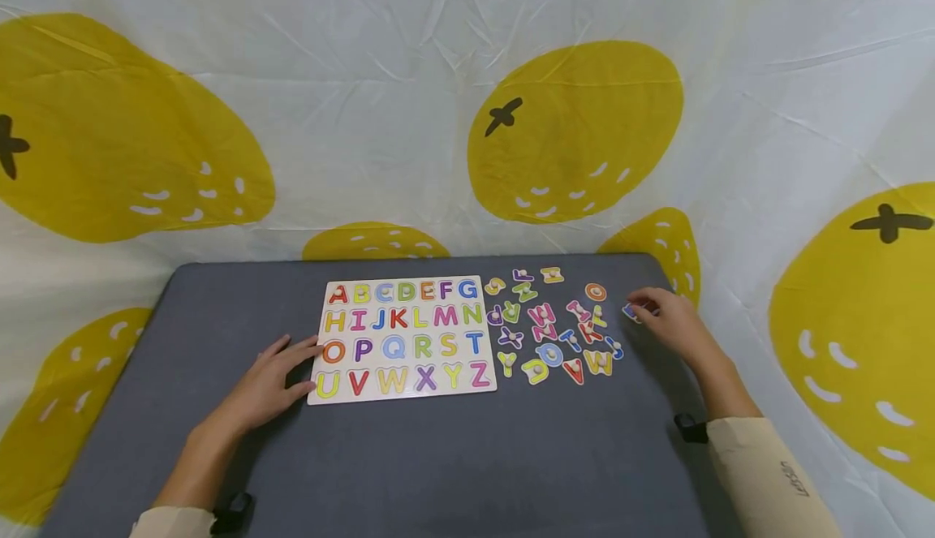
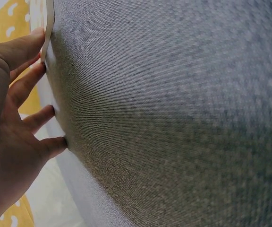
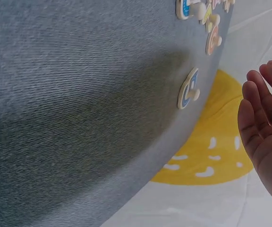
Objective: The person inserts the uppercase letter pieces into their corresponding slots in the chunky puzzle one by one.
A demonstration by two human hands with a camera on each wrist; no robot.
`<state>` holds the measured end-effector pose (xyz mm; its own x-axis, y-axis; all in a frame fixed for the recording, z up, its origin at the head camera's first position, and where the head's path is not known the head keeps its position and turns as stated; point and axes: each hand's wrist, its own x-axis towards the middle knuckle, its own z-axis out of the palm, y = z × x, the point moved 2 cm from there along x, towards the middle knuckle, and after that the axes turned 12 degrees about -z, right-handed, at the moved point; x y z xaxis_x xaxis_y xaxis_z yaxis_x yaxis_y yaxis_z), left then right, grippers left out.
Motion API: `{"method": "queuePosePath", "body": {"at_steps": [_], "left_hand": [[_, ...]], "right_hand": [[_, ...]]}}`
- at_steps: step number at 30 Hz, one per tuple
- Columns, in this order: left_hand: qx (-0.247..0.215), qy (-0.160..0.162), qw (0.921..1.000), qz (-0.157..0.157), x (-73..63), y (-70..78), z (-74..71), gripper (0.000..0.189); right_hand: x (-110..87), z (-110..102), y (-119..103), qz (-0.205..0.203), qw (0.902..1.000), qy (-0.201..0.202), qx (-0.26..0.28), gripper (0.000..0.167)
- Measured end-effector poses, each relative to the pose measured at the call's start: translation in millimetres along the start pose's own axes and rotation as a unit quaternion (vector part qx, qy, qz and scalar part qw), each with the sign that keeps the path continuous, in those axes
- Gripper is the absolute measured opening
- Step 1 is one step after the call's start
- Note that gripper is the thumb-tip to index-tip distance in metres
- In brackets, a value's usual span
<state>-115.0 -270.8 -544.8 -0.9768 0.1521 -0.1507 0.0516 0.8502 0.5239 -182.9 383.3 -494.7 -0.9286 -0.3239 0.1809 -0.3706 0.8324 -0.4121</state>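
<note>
Left to right. Left sleeve (image 1: pixel 174 523): beige, black strap (image 1: pixel 234 514) at the wrist. Left hand (image 1: pixel 266 384): fingers spread, thumb and fingertips touching the left edge of the alphabet puzzle board (image 1: pixel 316 396); no grip on it. Left wrist view adds what head view can't: thumb tip (image 2: pixel 38 40) right at the board's rim, outer fingertips down at the gray tabletop (image 2: pixel 174 94).

Board lies flat, 4 rows, A–G, H–N, O–T, U–Z. Knob-like dots show on some top-row letters, A and B among them; too small to tell exactly which recesses are filled.

Right of board: loose letter pieces spread flat on the tabletop, knobs up. Near the board, yellow Y (image 1: pixel 507 363) and purple X (image 1: pixel 510 337); mid-spread, blue Q (image 1: pixel 549 355); farther right, red K (image 1: pixel 590 332) and orange O (image 1: pixel 595 292). Blue letter piece (image 1: pixel 630 313) sits apart at the far right end.

Right hand (image 1: pixel 668 323): in head view its fingertips overlap that blue piece, looks like contact. Right wrist view says otherwise: piece on the tabletop, round knob (image 3: pixel 194 94) sticking up, clear gap to the fingers, which are loosely bent and hold nothing.

Right sleeve (image 1: pixel 774 477): beige, dark lettering. Behind everything, white cloth (image 1: pixel 380 148) with yellow fruit prints.
</note>
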Motion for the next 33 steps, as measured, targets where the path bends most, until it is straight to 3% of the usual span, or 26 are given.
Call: {"method": "queuePosePath", "body": {"at_steps": [10, 22, 33], "left_hand": [[-0.006, -0.002, 1.0000, 0.004, 0.6, 0.0, -2.8, 0.059], [-0.002, -0.009, 0.9999, -0.005, -2.0, -1.9, -5.4, 0.060], [0.001, -0.014, 0.9999, -0.003, 1.1, -2.4, -1.8, 0.061]], "right_hand": [[-15.7, -9, 7, 0.021, 0.9996, 0.020, -0.004, 0.023], [-30.6, -25, 14, 0.011, 0.9977, 0.065, -0.016, 0.022], [-18.5, -3, -13, -0.007, 0.9990, 0.044, -0.006, 0.020]]}}
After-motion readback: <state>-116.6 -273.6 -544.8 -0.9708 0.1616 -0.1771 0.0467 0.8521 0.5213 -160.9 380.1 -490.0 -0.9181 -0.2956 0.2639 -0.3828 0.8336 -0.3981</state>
